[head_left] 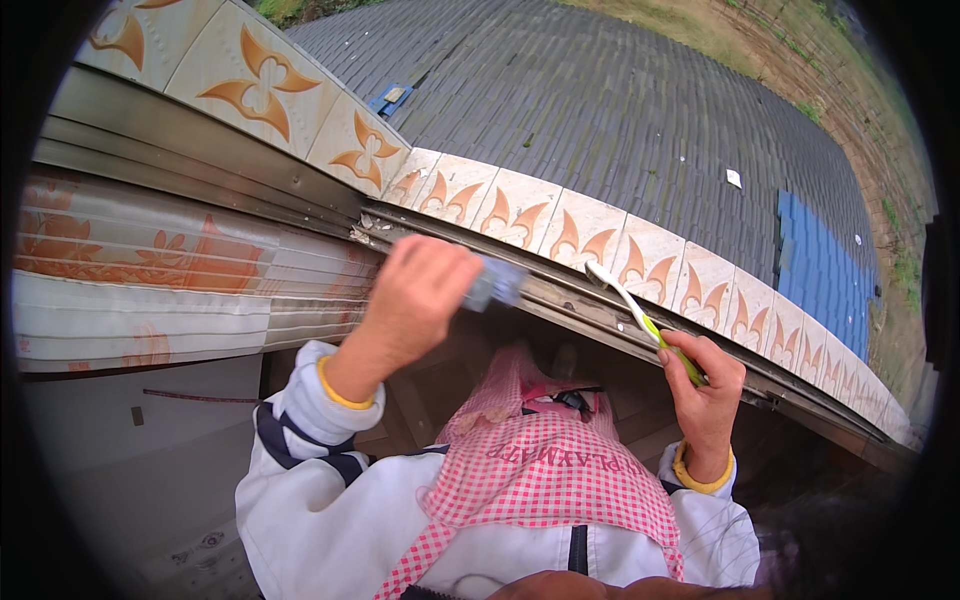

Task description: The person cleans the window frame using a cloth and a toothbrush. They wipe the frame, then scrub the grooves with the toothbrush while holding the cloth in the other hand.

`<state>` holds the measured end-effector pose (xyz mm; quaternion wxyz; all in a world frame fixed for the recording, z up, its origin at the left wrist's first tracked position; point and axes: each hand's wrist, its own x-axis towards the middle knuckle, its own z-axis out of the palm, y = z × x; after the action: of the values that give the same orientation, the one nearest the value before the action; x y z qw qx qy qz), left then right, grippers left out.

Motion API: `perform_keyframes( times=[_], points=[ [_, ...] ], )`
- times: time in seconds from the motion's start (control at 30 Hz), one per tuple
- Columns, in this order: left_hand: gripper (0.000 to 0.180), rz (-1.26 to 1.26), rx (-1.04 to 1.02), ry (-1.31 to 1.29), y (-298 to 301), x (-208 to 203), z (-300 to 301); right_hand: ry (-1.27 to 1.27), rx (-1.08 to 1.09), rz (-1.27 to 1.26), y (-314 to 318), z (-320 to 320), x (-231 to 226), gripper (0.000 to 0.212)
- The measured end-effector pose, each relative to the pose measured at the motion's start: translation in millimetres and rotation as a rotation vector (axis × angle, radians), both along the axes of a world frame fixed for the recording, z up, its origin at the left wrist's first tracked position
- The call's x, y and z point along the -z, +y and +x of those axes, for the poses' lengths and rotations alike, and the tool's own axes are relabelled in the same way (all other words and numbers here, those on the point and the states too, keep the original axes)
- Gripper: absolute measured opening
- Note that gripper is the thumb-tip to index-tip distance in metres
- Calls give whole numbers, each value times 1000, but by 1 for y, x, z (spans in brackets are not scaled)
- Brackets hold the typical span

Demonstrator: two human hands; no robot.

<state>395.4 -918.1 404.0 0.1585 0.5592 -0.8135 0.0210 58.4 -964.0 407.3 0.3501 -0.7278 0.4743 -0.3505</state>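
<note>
My right hand (708, 390) is closed around the green handle of a white-and-green toothbrush (628, 298). The brush's head points up and left, over the tiled outer sill beside the metal window track (560, 292). My left hand (415, 300) is closed on a small translucent blue-grey object (492, 284); it is smeared by motion and I cannot tell its kind. That hand is over the track near its left corner, where pale crumbly debris (368, 228) lies. Dirt shows along the grooves of the track.
A patterned curtain (200, 270) hangs at the left beside the metal window frame (200, 130). Beyond the track runs a sill of patterned tiles (515, 213), then a grey corrugated roof (600, 100) with a blue section (825, 265). A pink checked apron (560, 480) covers my front.
</note>
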Motion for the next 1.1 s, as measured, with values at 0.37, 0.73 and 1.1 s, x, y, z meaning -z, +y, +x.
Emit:
perform_keyframes(
  times=[0.37, 0.73, 1.1],
  points=[
    [34, -14, -210, -305, -7, -14, 72, -3, 17, -25, -3, -8, 3, 19],
    [19, 6, -72, -239, -14, 15, 37, -4, -61, -27, -10, -4, 4, 18],
    [34, -2, -59, -16, -15, 33, 11, -21, -121, -16, -19, 3, 3, 17]
  ],
)
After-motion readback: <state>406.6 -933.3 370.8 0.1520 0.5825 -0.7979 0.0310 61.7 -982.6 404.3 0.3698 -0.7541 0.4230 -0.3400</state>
